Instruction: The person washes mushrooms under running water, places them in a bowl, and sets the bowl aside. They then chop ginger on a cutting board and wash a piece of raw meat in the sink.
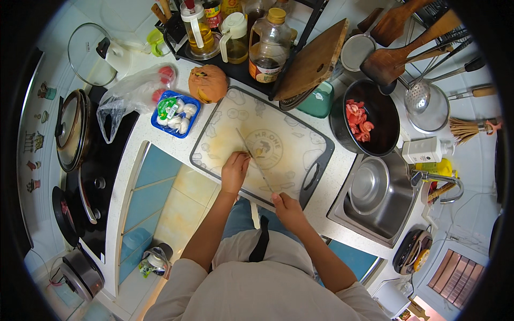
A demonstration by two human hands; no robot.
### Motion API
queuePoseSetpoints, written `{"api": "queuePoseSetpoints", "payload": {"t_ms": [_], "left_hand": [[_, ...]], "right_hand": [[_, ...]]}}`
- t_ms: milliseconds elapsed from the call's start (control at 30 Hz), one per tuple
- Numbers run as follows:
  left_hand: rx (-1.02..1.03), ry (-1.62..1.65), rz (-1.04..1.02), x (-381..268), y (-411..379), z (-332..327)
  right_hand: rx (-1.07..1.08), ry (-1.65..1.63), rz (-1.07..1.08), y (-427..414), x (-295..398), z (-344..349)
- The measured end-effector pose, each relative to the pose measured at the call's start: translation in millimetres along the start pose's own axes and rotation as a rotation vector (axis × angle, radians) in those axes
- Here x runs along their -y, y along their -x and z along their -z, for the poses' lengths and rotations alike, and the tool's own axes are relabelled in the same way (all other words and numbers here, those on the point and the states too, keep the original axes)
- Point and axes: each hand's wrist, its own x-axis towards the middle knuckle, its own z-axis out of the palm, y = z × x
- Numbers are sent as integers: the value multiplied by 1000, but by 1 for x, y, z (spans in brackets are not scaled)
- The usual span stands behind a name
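My right hand (287, 210) grips the handle of a kitchen knife (262, 172) over the near edge of a cutting board (225, 120). The blade appears nearly edge-on and points to the far left across the printed board. My left hand (235, 170) is beside the blade's middle, its fingertips bunched together by the steel. Whether anything small is pinched there is hidden. Left of the board, a blue tray of white mushrooms (176, 114) in plastic wrap lies next to a cut orange-skinned pumpkin (208, 83).
A black pot (371, 120) with cut tomatoes (358, 120) stands right of the board, behind the sink (385, 204). Oil and sauce bottles (268, 44) and an upright wooden board (311, 64) line the back. On the left are a plastic bag (136, 92) and a stove (104, 176).
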Motion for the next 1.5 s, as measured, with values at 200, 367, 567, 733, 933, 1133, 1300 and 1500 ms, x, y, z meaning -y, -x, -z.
{"api": "queuePoseSetpoints", "payload": {"t_ms": [200,367,567,733,933,1133,1300,1500], "left_hand": [[16,2,-6,2,-1,1],[43,-30,34,2,-2,3],[16,-47,8,4,0,0],[-10,-10,2,5,1,-2],[-28,-16,-1,5,4,-4],[-52,34,22,5,4,-2],[-28,57,30,3,1,2],[9,45,17,4,-2,5]], "right_hand": [[-31,118,57,0,-2,-2],[-61,209,115,-8,5,-7],[-77,279,95,-4,2,-9],[-53,172,99,-20,1,-14],[-73,112,123,-34,-20,-22],[15,-156,-21,-37,-3,-11],[-43,48,101,-15,-12,-12],[-20,75,35,-10,-8,-9]]}}
